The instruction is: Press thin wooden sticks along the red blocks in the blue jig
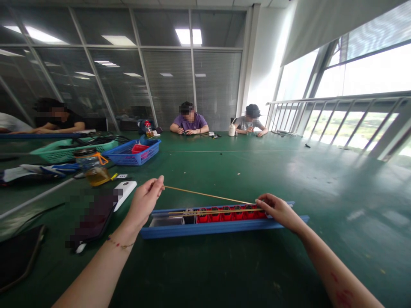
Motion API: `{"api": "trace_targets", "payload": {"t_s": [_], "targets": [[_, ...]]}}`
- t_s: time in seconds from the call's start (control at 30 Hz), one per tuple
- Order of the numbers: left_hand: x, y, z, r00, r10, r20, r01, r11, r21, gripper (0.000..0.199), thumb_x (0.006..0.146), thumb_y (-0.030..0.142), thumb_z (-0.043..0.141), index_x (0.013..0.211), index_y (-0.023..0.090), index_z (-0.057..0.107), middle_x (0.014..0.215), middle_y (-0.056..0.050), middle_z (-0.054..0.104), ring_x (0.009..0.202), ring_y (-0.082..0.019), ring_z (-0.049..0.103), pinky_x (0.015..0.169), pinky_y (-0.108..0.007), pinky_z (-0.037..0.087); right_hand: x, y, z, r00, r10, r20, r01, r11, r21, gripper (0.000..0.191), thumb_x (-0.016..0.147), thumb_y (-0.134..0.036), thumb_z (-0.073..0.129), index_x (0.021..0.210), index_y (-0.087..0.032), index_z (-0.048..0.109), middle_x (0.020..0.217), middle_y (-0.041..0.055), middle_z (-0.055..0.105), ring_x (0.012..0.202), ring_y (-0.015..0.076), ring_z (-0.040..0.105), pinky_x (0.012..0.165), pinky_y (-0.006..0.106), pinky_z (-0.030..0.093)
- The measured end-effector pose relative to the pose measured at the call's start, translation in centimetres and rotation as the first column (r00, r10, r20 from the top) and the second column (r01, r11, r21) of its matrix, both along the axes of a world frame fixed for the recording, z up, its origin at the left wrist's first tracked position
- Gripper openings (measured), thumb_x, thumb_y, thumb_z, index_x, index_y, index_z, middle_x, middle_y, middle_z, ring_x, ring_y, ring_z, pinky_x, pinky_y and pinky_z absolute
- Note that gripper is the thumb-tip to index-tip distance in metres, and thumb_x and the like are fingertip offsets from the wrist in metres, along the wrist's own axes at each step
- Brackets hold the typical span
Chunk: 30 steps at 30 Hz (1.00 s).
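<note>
A thin yellowish stick [205, 194] slants between my two hands above a long blue tray [212, 229]. My left hand [148, 197] is closed on its left end, thumb against the fingers, beyond the tray's left part. At the tray's right part, my right hand [274, 208] pinches the other end, which sits lower. Inside the tray stands a row of small red containers [226, 214] with dark contents. Several similar thin sticks [180, 213] lie lengthwise over them. A black piece [189, 217] is left of the red row.
To the left are a blue basket [131, 158] holding a red box, a green basket [61, 152], a jar [95, 173], a dark pouch [96, 216] and a black device [19, 256]. People [192, 122] sit across the green table [205, 171].
</note>
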<state>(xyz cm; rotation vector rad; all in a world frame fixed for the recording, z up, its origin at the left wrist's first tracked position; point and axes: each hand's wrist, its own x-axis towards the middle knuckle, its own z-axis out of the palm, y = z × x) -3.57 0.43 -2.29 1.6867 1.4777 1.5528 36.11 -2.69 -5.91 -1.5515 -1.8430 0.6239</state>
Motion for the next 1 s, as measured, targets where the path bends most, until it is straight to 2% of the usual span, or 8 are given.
{"api": "trace_targets", "payload": {"t_s": [0.17,0.37,0.47,0.57,0.7,0.77,0.83,1.0], "targets": [[-2.1,2.4,-0.6,0.985,0.09,0.149,-0.094,0.995,0.025,0.032,0.075,0.048,0.049,0.066,0.017,0.051,0.053,0.004,0.041,0.047,-0.008,0.036,0.044,-0.018,0.029,0.4,0.0,0.0,0.997,-0.011,-0.073,0.009,1.0,-0.028,0.035,0.079,-0.052,0.045,0.091,-0.02,0.053,0.068,0.0003,0.061,0.058,0.0142,0.056,0.051,0.024,0.043],[-2.6,4.6,-2.3,0.981,0.192,-0.029,-0.194,0.979,-0.06,0.042,0.074,0.057,0.044,0.065,0.018,0.053,0.052,0.003,0.045,0.049,-0.01,0.041,0.047,-0.02,0.032,1.5,0.1,0.0,0.993,-0.116,0.023,0.114,0.991,0.072,0.037,0.076,-0.057,0.045,0.074,-0.021,0.055,0.061,-0.0002,0.06,0.055,0.0139,0.053,0.052,0.024,0.041],[-2.1,5.4,-3.1,0.987,0.118,-0.105,-0.132,0.982,-0.134,0.045,0.075,0.059,0.041,0.065,0.017,0.052,0.052,0.004,0.044,0.049,-0.01,0.041,0.047,-0.02,0.032,2.0,0.0,0.5,0.99,-0.104,0.097,0.099,0.994,0.055,0.04,0.076,-0.058,0.044,0.067,-0.021,0.056,0.058,-0.0002,0.059,0.054,0.0139,0.051,0.052,0.025,0.04],[-1.6,5.9,-3.3,0.98,-0.043,-0.197,-0.008,0.968,-0.25,0.046,0.073,0.06,0.043,0.066,0.016,0.054,0.052,0.003,0.045,0.05,-0.01,0.042,0.049,-0.02,0.033,2.2,-0.3,0.8,0.989,-0.048,0.136,0.047,0.999,0.012,0.04,0.075,-0.058,0.046,0.065,-0.021,0.058,0.058,-0.0004,0.058,0.054,0.0134,0.049,0.052,0.024,0.038],[-0.8,6.7,-2.7,0.89,-0.348,-0.295,0.189,0.87,-0.455,0.041,0.066,0.055,0.055,0.071,0.015,0.059,0.061,0.0,0.057,0.058,-0.012,0.051,0.053,-0.021,0.038,2.3,-0.5,0.7,0.988,0.054,0.146,-0.048,0.998,-0.043,0.042,0.077,-0.057,0.043,0.063,-0.02,0.057,0.057,-0.0013,0.055,0.054,0.0124,0.047,0.052,0.023,0.037],[-0.5,7.2,-2.4,0.83,-0.441,-0.342,0.228,0.827,-0.514,0.038,0.063,0.052,0.058,0.073,0.015,0.061,0.066,-0.002,0.062,0.062,-0.015,0.055,0.055,-0.022,0.041,2.3,-0.5,0.6,0.987,0.082,0.139,-0.074,0.995,-0.059,0.043,0.078,-0.057,0.041,0.063,-0.019,0.056,0.057,-0.0015,0.054,0.054,0.0121,0.046,0.052,0.023,0.036],[-0.4,7.7,-2.4,0.779,-0.447,-0.44,0.184,0.833,-0.522,0.033,0.062,0.048,0.059,0.073,0.017,0.063,0.07,-0.003,0.065,0.066,-0.017,0.058,0.057,-0.023,0.042,2.4,-0.5,0.6,0.988,0.097,0.118,-0.089,0.994,-0.069,0.044,0.078,-0.057,0.041,0.063,-0.019,0.057,0.058,-0.0014,0.054,0.054,0.012,0.046,0.052,0.023,0.036],[-0.8,8.0,-3.4,0.635,-0.297,-0.713,-0.055,0.904,-0.425,0.016,0.066,0.036,0.057,0.072,0.024,0.066,0.079,-0.002,0.068,0.074,-0.017,0.06,0.061,-0.023,0.04,2.3,-0.7,1.0,0.994,0.088,0.066,-0.082,0.993,-0.088,0.044,0.077,-0.058,0.043,0.065,-0.018,0.058,0.06,-0.0011,0.055,0.055,0.012,0.046,0.051,0.023,0.036]]}}
